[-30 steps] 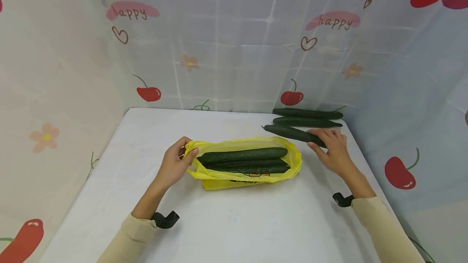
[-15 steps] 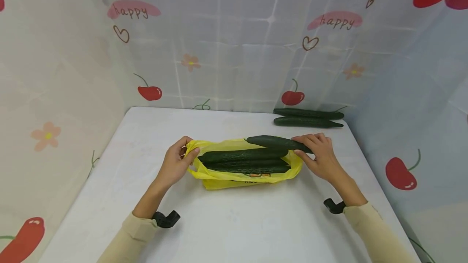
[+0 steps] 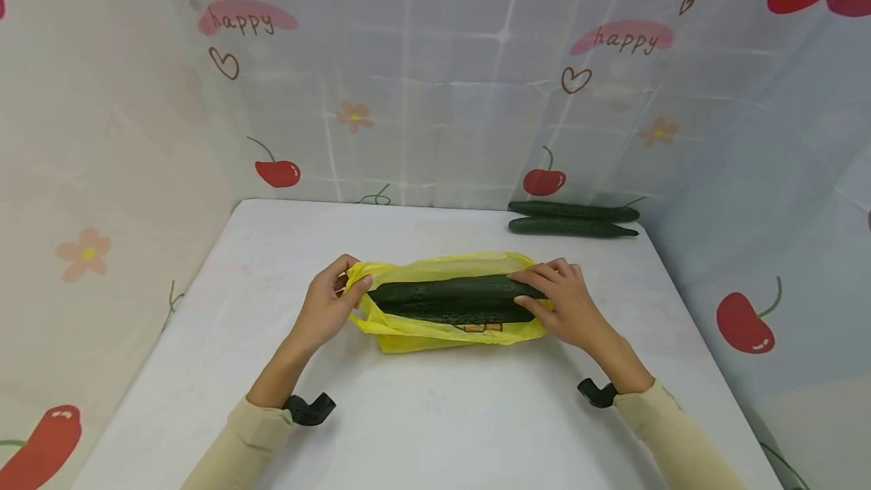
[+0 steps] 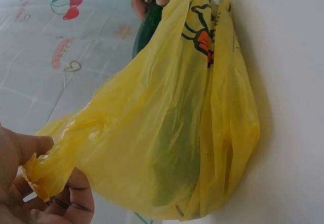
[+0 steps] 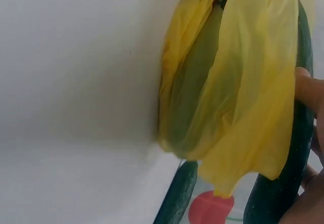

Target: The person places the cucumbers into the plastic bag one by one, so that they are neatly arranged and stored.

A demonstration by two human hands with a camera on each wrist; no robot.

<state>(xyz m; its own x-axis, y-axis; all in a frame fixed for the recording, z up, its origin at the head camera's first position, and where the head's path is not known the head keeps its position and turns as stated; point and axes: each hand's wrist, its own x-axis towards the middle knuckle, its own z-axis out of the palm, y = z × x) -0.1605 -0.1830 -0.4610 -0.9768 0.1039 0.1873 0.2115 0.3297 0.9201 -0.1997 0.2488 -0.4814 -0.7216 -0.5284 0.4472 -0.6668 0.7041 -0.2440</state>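
Observation:
A yellow plastic bag (image 3: 435,340) lies mid-table with its mouth spread, several dark green cucumbers showing inside. My left hand (image 3: 328,302) pinches the bag's left rim between thumb and fingers; the left wrist view shows the gathered plastic (image 4: 50,176) in that hand (image 4: 45,183). At the bag's right end my right hand (image 3: 561,302) grips a cucumber (image 3: 469,287), which lies over the opening along the others. In the right wrist view, thumb and fingers wrap this cucumber (image 5: 283,178) just outside the yellow film (image 5: 248,97). The lower cucumbers are partly hidden by the bag.
Two more cucumbers (image 3: 573,227) lie side by side at the table's back right corner. The white tabletop (image 3: 435,414) reaches up to a printed curtain (image 3: 435,134) behind it, and curtain also hangs at both sides.
My right hand has carried a cucumber from the back right, leftward and toward me, over the bag's mouth and down into it. The left hand has stayed on the rim.

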